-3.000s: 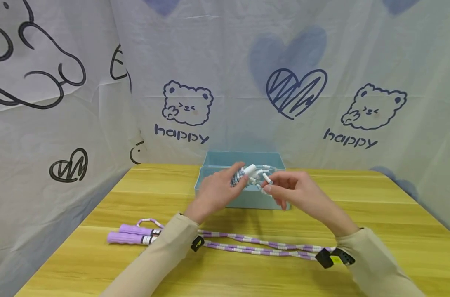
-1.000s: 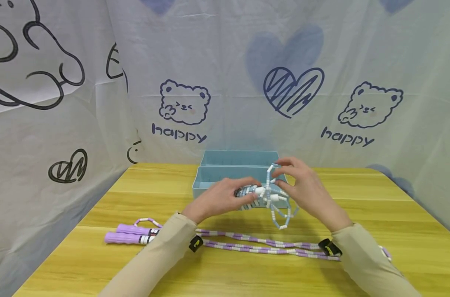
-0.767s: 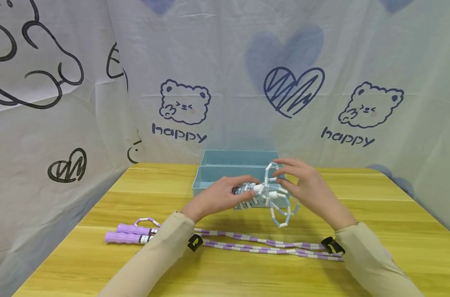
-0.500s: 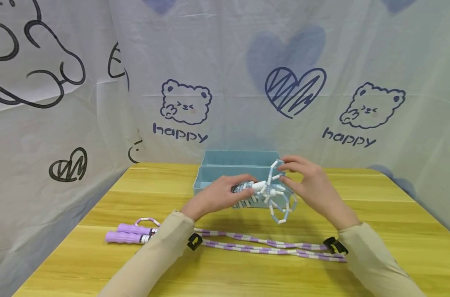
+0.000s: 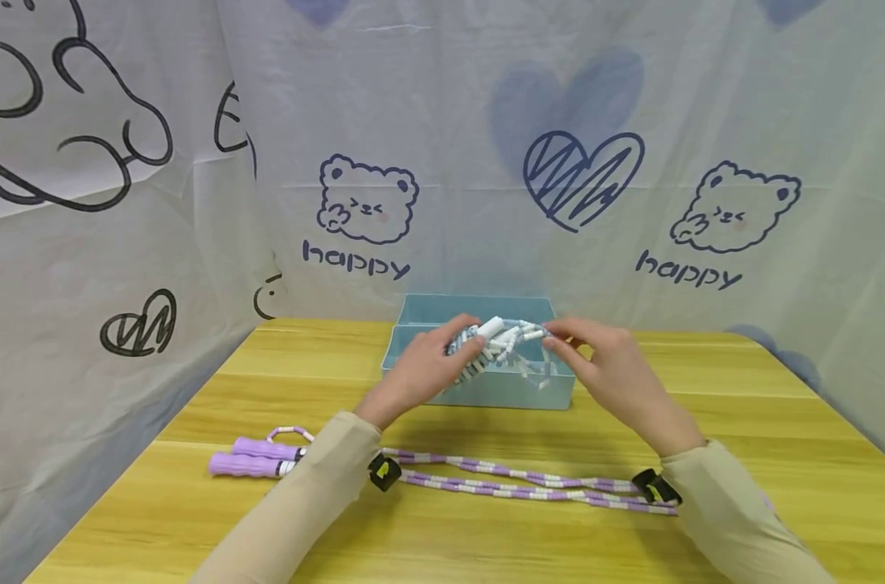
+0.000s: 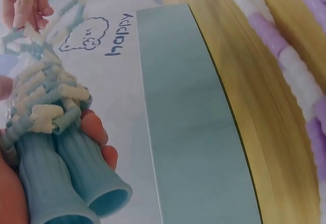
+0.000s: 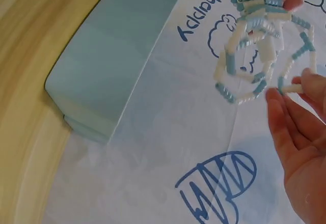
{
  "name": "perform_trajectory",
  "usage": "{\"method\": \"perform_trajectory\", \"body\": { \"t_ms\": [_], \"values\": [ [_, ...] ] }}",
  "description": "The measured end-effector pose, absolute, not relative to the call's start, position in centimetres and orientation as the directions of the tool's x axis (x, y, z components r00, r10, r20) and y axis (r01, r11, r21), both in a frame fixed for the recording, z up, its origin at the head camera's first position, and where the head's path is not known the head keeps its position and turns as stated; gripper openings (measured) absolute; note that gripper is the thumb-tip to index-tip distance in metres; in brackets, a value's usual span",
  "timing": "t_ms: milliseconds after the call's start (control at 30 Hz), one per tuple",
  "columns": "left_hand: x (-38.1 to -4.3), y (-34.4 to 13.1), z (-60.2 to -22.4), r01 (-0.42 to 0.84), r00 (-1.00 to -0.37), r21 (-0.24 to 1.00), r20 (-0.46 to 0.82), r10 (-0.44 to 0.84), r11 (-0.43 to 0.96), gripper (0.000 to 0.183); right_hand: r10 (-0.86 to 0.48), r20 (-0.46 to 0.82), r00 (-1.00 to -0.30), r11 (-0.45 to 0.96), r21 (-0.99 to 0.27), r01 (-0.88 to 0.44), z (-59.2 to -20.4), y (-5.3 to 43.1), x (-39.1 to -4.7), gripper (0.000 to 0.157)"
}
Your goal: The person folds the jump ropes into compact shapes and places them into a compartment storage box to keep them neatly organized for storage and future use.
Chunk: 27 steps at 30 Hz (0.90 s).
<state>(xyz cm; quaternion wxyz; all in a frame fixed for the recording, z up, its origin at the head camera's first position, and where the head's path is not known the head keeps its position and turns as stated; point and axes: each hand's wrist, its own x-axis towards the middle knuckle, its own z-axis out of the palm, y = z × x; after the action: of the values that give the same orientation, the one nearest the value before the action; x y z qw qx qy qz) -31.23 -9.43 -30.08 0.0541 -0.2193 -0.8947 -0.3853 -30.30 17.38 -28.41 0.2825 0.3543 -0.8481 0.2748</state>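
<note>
A blue-and-white beaded jump rope is bundled up in the air, just in front of and over a light blue box. My left hand grips the bundle where beaded cord is wound around it. In the left wrist view two light blue handles stick out below the windings, side by side. My right hand pinches a small loop of the beaded cord between thumb and fingertips, as the right wrist view also shows. More loose loops hang from the end of the bundle.
A purple-and-white beaded jump rope lies stretched across the wooden table, its purple handles at the left. Both forearms pass over it. Behind the box hangs a printed white cloth.
Over the last second my left hand has lifted and tilted the bundle upward. My right hand has come down slightly and drawn its loop out sideways. The purple rope lies still.
</note>
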Motion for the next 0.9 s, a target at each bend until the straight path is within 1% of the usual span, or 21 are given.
{"method": "perform_trajectory", "body": {
  "t_ms": [133,233,400,467,567,633,700,800,900],
  "values": [
    [-31.3,-9.4,-30.2,0.423,-0.905,0.669,0.285,0.316,0.612,0.057,-0.444,0.677,-0.587,0.590,-0.272,-0.760,-28.6,17.3,-30.3,0.024],
    [-31.3,-9.4,-30.2,0.425,-0.905,0.671,0.300,0.302,0.608,0.057,-0.463,0.652,-0.600,0.585,-0.284,-0.760,-28.8,17.0,-30.3,0.024],
    [-31.2,-9.3,-30.2,0.454,-0.890,0.668,0.306,0.338,0.590,0.056,-0.420,0.642,-0.642,0.602,-0.332,-0.726,-29.4,16.6,-30.5,0.021],
    [-31.1,-9.3,-30.1,0.475,-0.877,0.671,0.308,0.369,0.569,0.053,-0.384,0.625,-0.680,0.604,-0.387,-0.697,-29.6,16.4,-30.7,0.020],
    [-31.1,-9.3,-30.1,0.512,-0.853,0.661,0.316,0.416,0.548,0.047,-0.326,0.549,-0.770,0.569,-0.536,-0.623,-30.0,16.2,-31.0,0.018],
    [-31.0,-9.2,-30.1,0.541,-0.834,0.638,0.321,0.449,0.549,0.044,-0.286,0.468,-0.836,0.506,-0.667,-0.547,-30.2,16.1,-31.2,0.019],
    [-31.0,-9.1,-30.0,0.574,-0.813,0.590,0.326,0.482,0.568,0.044,-0.256,0.396,-0.882,0.420,-0.776,-0.470,-30.3,15.9,-31.2,0.021],
    [-31.0,-8.9,-30.1,0.623,-0.781,0.492,0.353,0.515,0.608,0.048,-0.247,0.313,-0.917,0.241,-0.897,-0.371,-30.2,15.8,-31.3,0.028],
    [-30.9,-8.7,-30.2,0.650,-0.757,0.370,0.399,0.518,0.664,0.051,-0.268,0.230,-0.936,0.076,-0.963,-0.258,-29.9,15.6,-31.1,0.038]
  ]
}}
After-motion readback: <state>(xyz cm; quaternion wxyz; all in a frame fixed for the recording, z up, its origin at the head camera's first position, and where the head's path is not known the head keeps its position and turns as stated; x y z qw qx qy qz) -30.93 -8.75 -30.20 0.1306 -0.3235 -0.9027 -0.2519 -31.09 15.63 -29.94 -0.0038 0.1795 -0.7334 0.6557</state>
